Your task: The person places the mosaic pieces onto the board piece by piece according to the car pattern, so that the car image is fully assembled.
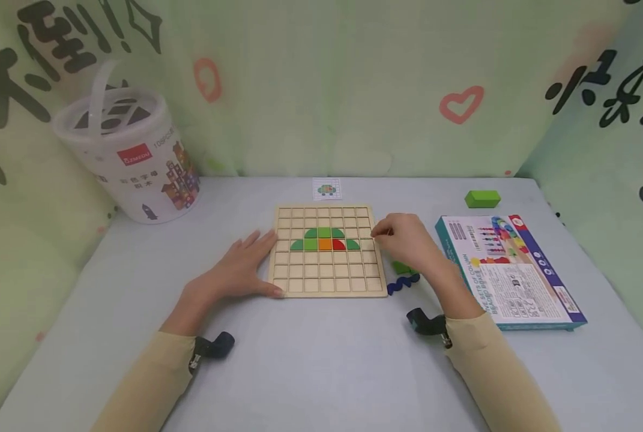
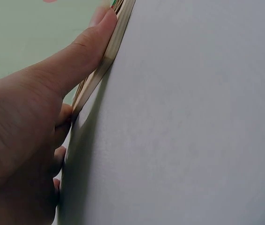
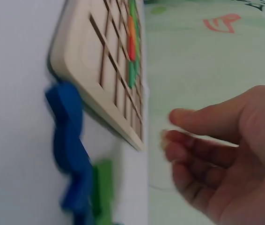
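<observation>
Pale table (image 1: pixel 321 366): left hand (image 1: pixel 238 268) spread against board (image 1: pixel 326 271); right hand (image 1: pixel 406 240) curled, grip unclear; dipping it could nudge nearby blue pieces (image 3: pixel 68 147).

Hands before me: two, one left hand (image 1: pixel 232 270), one right hand (image 1: pixel 409 240). Gridded board (image 1: pixel 325 287): one. Pieces lying in it: eight, being dark green rounded pieces (image 1: pixel 352 245), four; light green squares (image 1: pixel 324 232), two; orange square (image 1: pixel 325 244), one; red piece (image 1: pixel 338 245), one. Picture card (image 1: pixel 327 189): one. Bucket (image 1: pixel 132 162): one. Printed box (image 1: pixel 510 273): one. Black wrist devices (image 1: pixel 215 346): two. Blue wavy pieces (image 1: pixel 403 284): number unclear from here.
</observation>
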A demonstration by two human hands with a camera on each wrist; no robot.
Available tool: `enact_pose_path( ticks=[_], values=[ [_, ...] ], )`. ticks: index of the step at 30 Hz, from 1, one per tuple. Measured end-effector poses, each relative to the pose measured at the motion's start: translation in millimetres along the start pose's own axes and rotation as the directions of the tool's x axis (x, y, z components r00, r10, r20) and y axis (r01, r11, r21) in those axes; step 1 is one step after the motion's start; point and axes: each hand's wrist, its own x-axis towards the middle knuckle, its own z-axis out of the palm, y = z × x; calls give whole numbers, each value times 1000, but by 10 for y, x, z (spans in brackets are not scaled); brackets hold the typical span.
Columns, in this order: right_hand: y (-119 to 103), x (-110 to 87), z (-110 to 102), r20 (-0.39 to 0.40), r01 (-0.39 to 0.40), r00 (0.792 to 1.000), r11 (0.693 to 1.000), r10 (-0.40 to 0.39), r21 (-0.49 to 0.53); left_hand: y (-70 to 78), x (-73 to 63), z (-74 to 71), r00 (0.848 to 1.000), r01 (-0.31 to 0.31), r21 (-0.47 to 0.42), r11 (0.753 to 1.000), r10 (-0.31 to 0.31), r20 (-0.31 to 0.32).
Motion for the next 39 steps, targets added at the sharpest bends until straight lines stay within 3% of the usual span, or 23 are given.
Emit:
enact_pose_path(
  ticks=[3,8,16,25,39],
  values=[
    [72,-106,-100,76,-45,996,995,52,-93,5,-12,-7,1000,-5,-9,1000,5,-3],
    [156,-226,-169,167,-36,984,981,69,-191,0,-15,-3,1000,-8,-11,1000,8,-7],
    [269,-222,-203,43,-90,994,965,103,-247,-9,-8,7,1000,-3,-8,1000,3,-7],
    [375,-178,-75,-51,-107,994,962,97,-253,9,-18,-16,1000,3,-18,1000,-3,-2],
    [400,-118,-64,6,-101,995,984,103,-146,12,-20,-19,1000,-1,-26,1000,1,0]
  ],
)
